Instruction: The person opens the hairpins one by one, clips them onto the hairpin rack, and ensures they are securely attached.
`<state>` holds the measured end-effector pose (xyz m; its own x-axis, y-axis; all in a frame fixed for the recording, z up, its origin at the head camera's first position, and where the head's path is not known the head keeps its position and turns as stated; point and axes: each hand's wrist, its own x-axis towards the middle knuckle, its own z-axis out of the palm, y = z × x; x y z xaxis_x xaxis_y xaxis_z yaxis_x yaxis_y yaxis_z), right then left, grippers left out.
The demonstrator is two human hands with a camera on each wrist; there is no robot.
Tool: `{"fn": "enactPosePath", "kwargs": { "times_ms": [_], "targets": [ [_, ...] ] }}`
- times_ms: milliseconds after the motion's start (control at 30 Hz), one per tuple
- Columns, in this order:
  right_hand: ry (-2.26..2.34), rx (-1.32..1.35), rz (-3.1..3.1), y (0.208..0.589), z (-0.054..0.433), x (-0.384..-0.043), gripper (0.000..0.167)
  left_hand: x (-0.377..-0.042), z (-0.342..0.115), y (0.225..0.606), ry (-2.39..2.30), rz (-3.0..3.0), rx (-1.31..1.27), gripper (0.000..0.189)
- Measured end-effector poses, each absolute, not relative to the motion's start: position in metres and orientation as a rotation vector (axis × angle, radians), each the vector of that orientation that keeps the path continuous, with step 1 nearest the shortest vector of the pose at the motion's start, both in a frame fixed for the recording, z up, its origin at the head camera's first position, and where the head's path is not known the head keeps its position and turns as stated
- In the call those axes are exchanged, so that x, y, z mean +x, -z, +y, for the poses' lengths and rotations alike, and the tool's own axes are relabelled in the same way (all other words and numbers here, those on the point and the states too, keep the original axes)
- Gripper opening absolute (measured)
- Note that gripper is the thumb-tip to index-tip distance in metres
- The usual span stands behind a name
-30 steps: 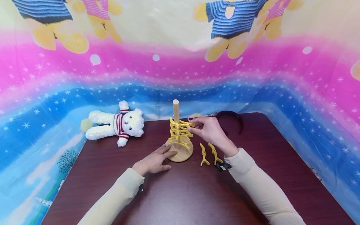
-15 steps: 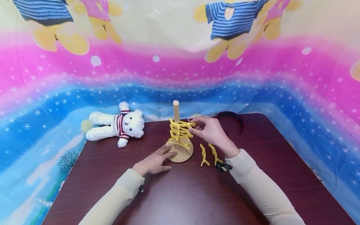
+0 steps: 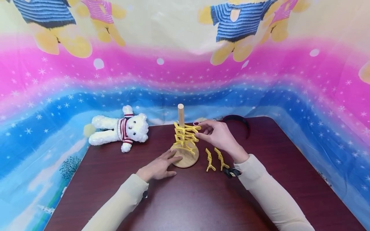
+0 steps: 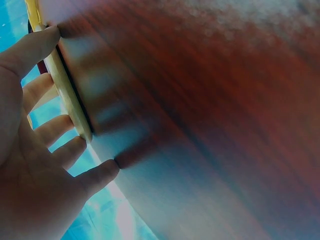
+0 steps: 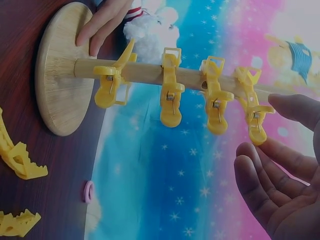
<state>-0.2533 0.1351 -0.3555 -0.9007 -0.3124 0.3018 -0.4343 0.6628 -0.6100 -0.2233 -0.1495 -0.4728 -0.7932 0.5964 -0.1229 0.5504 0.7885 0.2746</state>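
A wooden stand's round base [image 3: 187, 159] carries an upright post [image 3: 180, 115]. Several yellow alligator hair clips [image 5: 171, 102] grip the post one above another, tails pointing right in the head view. My right hand [image 3: 216, 133] is at the uppermost clip [image 5: 255, 112], thumb and index finger parted on either side of its tail, fingertips right at it. My left hand [image 3: 158, 165] rests with straight fingers on the base's left edge; its thumb points along the table toward the front. Two loose yellow clips, a left one [image 3: 209, 159] and a right one [image 3: 221, 158], lie to the stand's right.
A white plush bear [image 3: 124, 127] in a striped sweater lies at the back left of the dark wooden table [image 3: 185, 202]. Behind my right hand is a dark headband [image 3: 247, 123]. A small pink ring [image 5: 88, 192] lies near the back edge, before a printed cloth backdrop [image 3: 162, 77].
My right thumb and index finger have parted slightly and drawn a little to the right, showing more of the uppermost clip's tail. My left hand has stayed on the base.
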Motion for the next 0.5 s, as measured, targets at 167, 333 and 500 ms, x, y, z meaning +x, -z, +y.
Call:
{"fn": "enactPosePath", "kwargs": {
  "times_ms": [167,333,500],
  "targets": [
    [-1.055,0.609,-2.701,0.355,0.139,-0.253,0.038,-0.223,-0.150,0.473,-0.333,2.783,0.917,0.066],
    [-1.063,0.607,-2.690,0.357,0.144,-0.254,0.039,-0.223,-0.150,0.473,-0.339,2.782,0.930,0.066],
    [-1.069,0.588,-2.703,0.357,0.147,-0.254,0.038,-0.223,-0.150,0.473,-0.331,2.787,0.936,0.066]
  ]
}}
